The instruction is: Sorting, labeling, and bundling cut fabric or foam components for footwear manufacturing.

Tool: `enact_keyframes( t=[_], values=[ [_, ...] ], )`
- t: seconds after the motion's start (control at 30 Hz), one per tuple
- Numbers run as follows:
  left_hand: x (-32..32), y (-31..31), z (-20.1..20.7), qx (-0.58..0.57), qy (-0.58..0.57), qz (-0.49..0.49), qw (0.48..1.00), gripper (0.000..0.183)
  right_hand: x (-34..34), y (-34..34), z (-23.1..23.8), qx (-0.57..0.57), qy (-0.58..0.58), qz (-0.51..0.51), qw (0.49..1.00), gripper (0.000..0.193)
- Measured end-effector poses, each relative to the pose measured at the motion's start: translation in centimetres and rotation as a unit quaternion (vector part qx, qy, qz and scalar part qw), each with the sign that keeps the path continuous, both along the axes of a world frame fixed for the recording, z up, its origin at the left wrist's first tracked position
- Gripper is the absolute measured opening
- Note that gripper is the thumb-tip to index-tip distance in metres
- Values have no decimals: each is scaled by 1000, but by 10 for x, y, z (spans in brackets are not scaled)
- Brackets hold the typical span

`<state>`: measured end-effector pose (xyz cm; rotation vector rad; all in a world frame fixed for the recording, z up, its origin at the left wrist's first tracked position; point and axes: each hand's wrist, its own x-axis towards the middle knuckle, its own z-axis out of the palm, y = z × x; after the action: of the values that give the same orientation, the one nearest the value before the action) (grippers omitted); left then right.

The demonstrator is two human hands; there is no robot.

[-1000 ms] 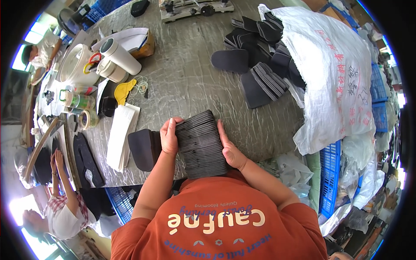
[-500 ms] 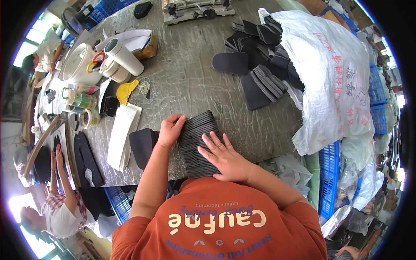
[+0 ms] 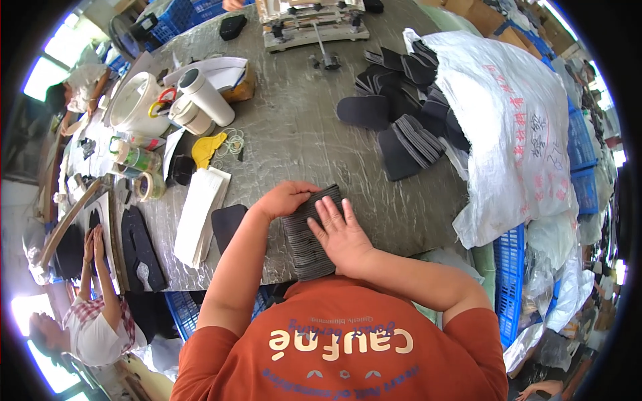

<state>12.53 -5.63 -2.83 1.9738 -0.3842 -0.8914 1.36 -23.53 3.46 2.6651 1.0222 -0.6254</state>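
A tight row of thin dark grey pads (image 3: 309, 250) stands on edge on the table close to my body. My left hand (image 3: 289, 199) is closed over the far left end of the row, with its fingertips on the top pads. Across the right side of the row lies my right hand (image 3: 342, 235), flat, fingers spread. A single dark pad with rounded corners (image 3: 228, 226) lies left of the row, partly behind my left forearm. More such pads, loose and in small stacks (image 3: 408, 148), lie farther off to the right.
A white woven sack (image 3: 511, 134) bounds the right side. To the left are long white paper strips (image 3: 202, 217), a yellow piece (image 3: 208, 150), a tape roll (image 3: 149, 186) and a white tumbler (image 3: 207, 97). A clamping device (image 3: 314, 27) stands at the back; co-workers' hands (image 3: 94, 244) show at left.
My left hand has moved from the left side of the row onto its far end. My right hand stays flat on the row. At the back, the device's handle now points toward me.
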Motion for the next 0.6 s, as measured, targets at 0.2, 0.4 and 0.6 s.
enact_keyframes(
  t=[0.2,0.4,0.6],
  values=[
    [7,-18,0,7,33,-66,997,29,21,-6,-7,-5,37,-3,999,126],
    [10,1,-15,-85,122,-26,988,29,33,-1,6,10,110,-15,994,127],
    [48,76,-20,158,-193,190,950,22,30,1,6,7,126,-55,990,127]
  ],
)
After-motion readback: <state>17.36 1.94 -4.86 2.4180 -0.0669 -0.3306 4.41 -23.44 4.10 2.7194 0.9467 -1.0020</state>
